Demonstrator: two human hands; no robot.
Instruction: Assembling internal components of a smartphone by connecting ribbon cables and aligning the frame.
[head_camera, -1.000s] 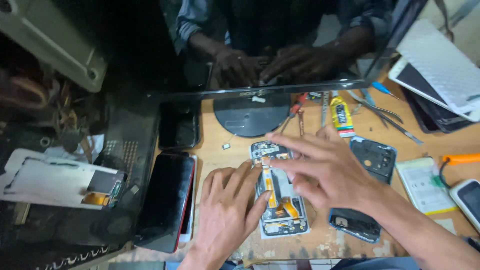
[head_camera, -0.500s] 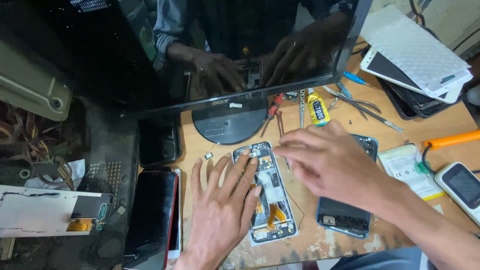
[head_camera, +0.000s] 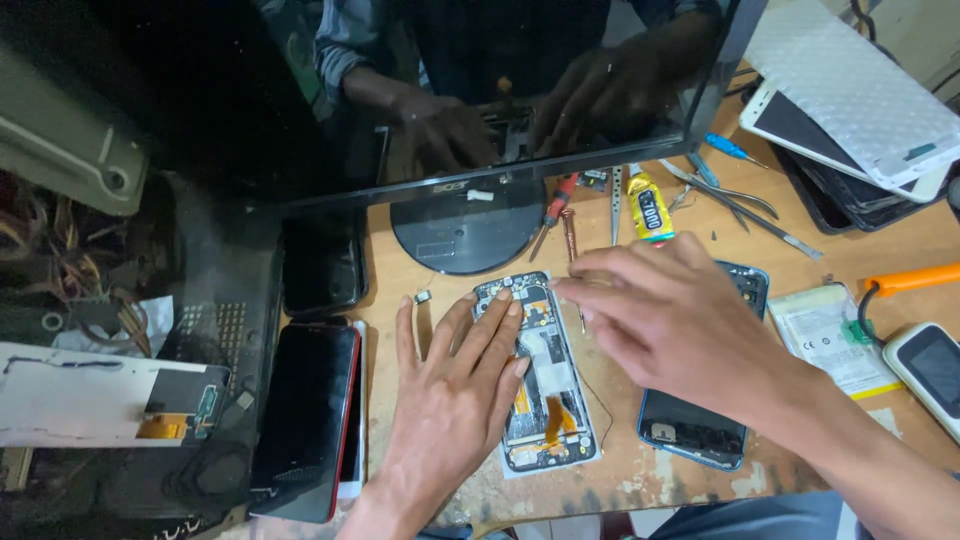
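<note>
Since the earlier frame, both hands are staying on the opened phone (head_camera: 540, 375), though the whole scene is now sitting lower and further right in the head view, with more of the dark monitor (head_camera: 480, 90) showing above. Far left, a white panel with a flex strip (head_camera: 100, 395) is lying on a dusty black case, and a black phone with a red edge (head_camera: 305, 420) is resting just beside it on the wooden counter (head_camera: 640, 470). Next, the left hand (head_camera: 450, 400) is lying flat, its fingers (head_camera: 500, 330) spread and released, pressing on the upper left of the opened phone and holding nothing. That phone is lying face down in the middle of the counter, its boards and orange flex cables exposed. Over its top edge, the right hand (head_camera: 665, 330) is reaching across, its fingers (head_camera: 580, 290) pinched together on something too small to make out. Under that wrist a blue-rimmed back cover (head_camera: 690, 430) is lying, and further right a white phone (head_camera: 935, 370) and an orange-handled tool (head_camera: 915, 277) are resting near the edge.
</note>
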